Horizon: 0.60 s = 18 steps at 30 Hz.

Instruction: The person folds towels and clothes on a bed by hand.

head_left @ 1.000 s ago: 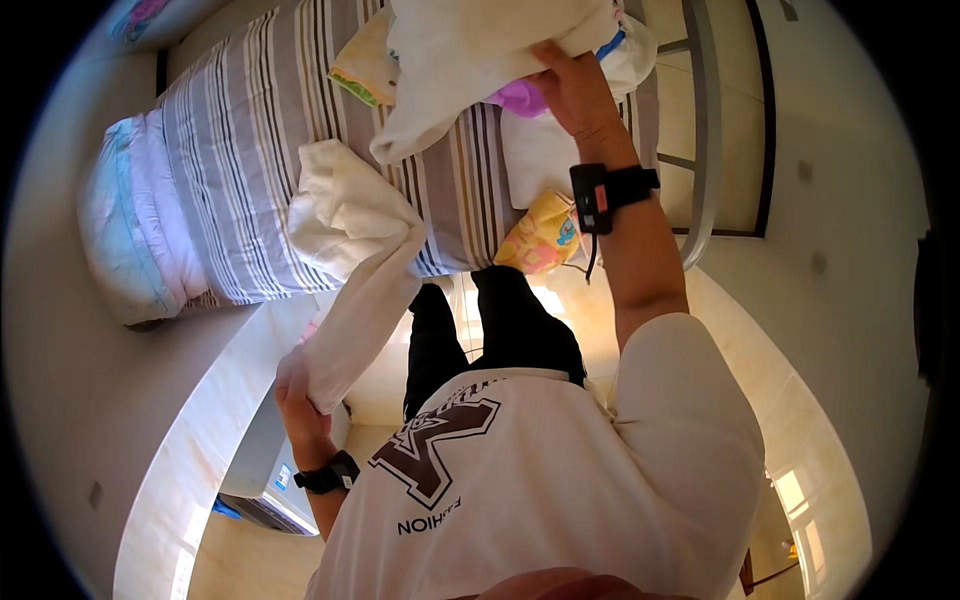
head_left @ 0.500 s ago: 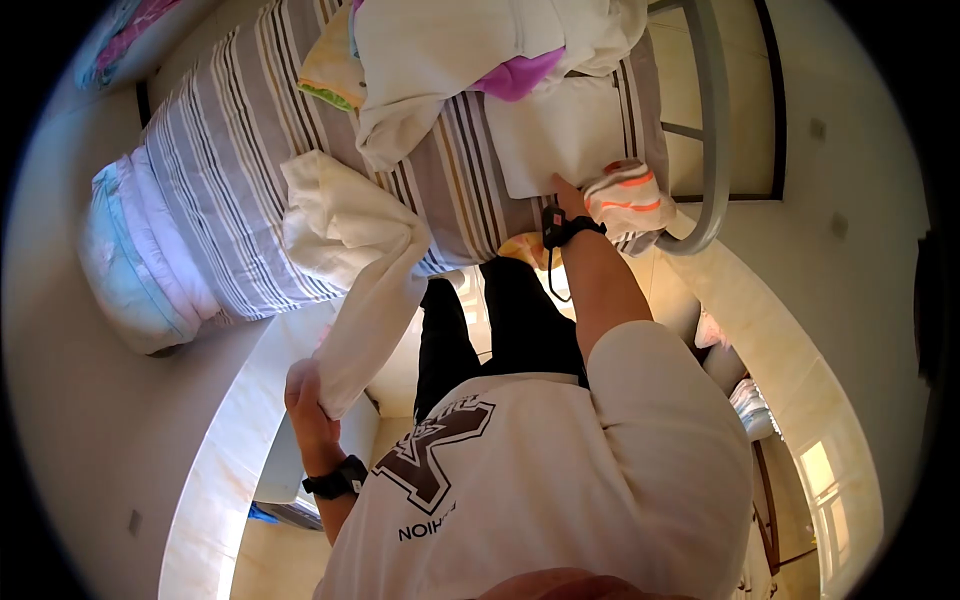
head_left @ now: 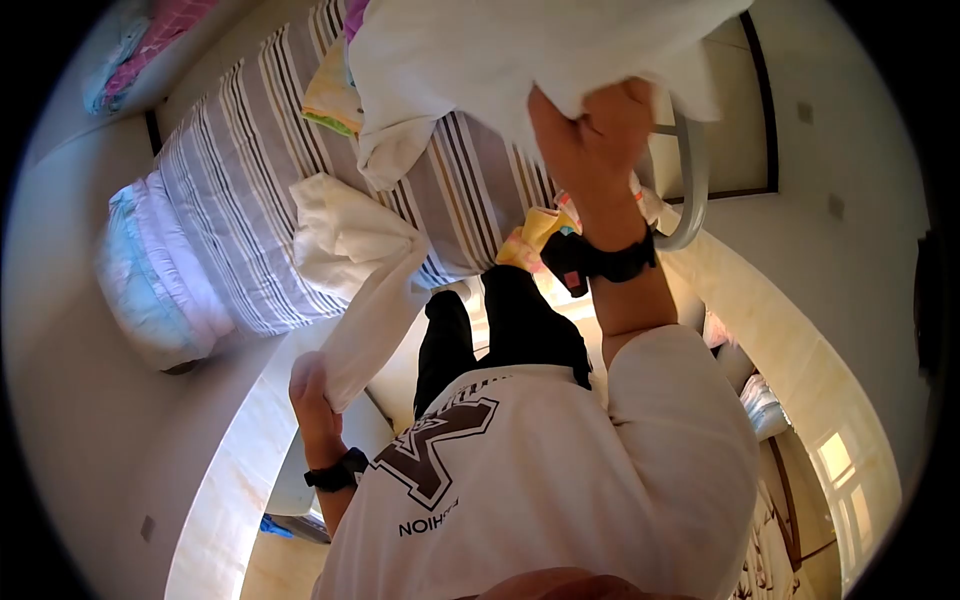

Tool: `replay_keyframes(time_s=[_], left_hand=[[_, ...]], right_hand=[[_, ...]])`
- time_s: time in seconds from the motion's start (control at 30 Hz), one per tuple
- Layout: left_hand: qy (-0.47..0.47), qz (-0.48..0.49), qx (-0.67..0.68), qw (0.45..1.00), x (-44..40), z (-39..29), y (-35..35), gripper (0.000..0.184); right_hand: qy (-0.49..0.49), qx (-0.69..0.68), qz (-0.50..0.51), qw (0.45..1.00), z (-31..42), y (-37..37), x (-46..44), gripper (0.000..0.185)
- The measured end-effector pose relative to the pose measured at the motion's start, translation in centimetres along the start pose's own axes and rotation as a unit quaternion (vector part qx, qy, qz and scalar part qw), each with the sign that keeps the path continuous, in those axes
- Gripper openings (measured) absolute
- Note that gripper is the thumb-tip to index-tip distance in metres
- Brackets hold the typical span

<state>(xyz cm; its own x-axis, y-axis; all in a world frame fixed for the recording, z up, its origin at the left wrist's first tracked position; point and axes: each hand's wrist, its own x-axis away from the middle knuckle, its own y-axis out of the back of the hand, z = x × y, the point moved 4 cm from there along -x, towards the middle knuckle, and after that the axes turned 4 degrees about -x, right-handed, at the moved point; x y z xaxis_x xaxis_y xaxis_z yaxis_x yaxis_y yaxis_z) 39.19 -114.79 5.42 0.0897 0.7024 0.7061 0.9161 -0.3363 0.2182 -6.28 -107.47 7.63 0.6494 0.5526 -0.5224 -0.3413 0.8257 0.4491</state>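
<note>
My left hand (head_left: 316, 400), low at the left, is closed on the end of a long cream cloth (head_left: 345, 235). That cloth stretches up over the bed's near edge, its bunched part lying on the striped sheet (head_left: 245, 130). My right hand (head_left: 600, 135) is raised at the upper right, fingers curled on a white cloth (head_left: 560, 60) that spreads across the top of the view. A yellow patterned cloth (head_left: 533, 238) lies at the bed's edge below my right wrist. Orange and green fabric (head_left: 333, 95) shows beside the white cloth.
Folded pale blue and lilac bedding (head_left: 170, 280) sits at the bed's left end. A grey metal bed rail (head_left: 692, 190) stands at the right end. A pink and blue bundle (head_left: 150, 50) is at the top left. Marble-like ledges (head_left: 800, 330) curve around below.
My right hand has gone from the bed's near right part up and away, lifting white cloth that lay flat there. My left hand keeps its hold with little movement.
</note>
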Motion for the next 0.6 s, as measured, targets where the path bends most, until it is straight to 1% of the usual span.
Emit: replay_keyframes(time_s=[0.03, 0.07, 0.1, 0.13, 0.2, 0.23, 0.3, 0.33, 0.37, 0.4, 0.47, 0.53, 0.57, 0.6], left_hand=[[-0.002, -0.004, -0.001, 1.000, 0.1, 0.0, 0.1, 0.015], [-0.008, -0.004, 0.003, 1.000, 0.2, 0.0, 0.1, 0.015], [-0.005, -0.003, -0.002, 1.000, 0.3, 0.1, 0.2, 0.015], [-0.002, -0.003, -0.008, 1.000, 0.3, 0.2, 0.2, 0.015], [-0.002, 0.001, 0.002, 1.000, 0.3, 0.4, -0.1, 0.015], [0.004, 0.004, 0.007, 1.000, 0.3, 0.6, -0.3, 0.015], [0.001, 0.008, 0.010, 1.000, 0.4, 0.7, -0.5, 0.015], [0.001, 0.011, 0.012, 1.000, 0.3, 0.7, -0.5, 0.015], [-0.001, 0.009, 0.011, 1.000, 0.2, 0.7, -0.4, 0.015], [-0.002, 0.013, 0.014, 1.000, 0.1, 0.8, -0.3, 0.015], [0.001, 0.016, 0.018, 1.000, 0.1, 1.1, -0.2, 0.015], [0.001, 0.018, 0.015, 1.000, -0.1, 1.6, -0.1, 0.016], [0.005, 0.017, 0.013, 1.000, -0.2, 1.8, -0.2, 0.016], [0.014, 0.013, 0.010, 1.000, -0.3, 2.1, -0.3, 0.016]], right_hand=[[0.107, 0.072, -0.064, 0.990, 1.9, 1.5, -1.5, 0.015], [0.211, 0.142, -0.128, 0.959, 3.5, 2.4, -2.0, 0.018], [0.217, 0.141, -0.132, 0.957, 3.8, 2.2, -1.9, 0.018], [0.199, 0.093, -0.116, 0.969, 3.7, 1.2, -1.3, 0.021], [0.156, 0.057, -0.009, 0.986, 3.5, -2.5, 0.5, 0.028], [0.129, 0.070, 0.082, 0.986, 3.5, -5.1, 1.6, 0.032], [0.223, -0.009, 0.171, 0.960, 3.7, -9.0, 2.2, 0.038], [0.225, -0.010, 0.167, 0.960, 2.6, -9.8, 3.6, 0.038], [0.187, -0.052, 0.274, 0.942, 0.7, -11.5, 6.4, 0.040], [0.146, -0.092, 0.379, 0.909, -1.4, -13.2, 9.6, 0.042], [0.033, -0.043, 0.383, 0.922, -8.8, -13.7, 15.8, 0.048], [-0.089, 0.027, 0.327, 0.941, -14.6, -10.1, 19.0, 0.049], [-0.131, 0.157, 0.320, 0.925, -17.9, -8.1, 21.5, 0.055], [-0.170, 0.285, 0.309, 0.891, -20.8, -5.6, 23.6, 0.063]])
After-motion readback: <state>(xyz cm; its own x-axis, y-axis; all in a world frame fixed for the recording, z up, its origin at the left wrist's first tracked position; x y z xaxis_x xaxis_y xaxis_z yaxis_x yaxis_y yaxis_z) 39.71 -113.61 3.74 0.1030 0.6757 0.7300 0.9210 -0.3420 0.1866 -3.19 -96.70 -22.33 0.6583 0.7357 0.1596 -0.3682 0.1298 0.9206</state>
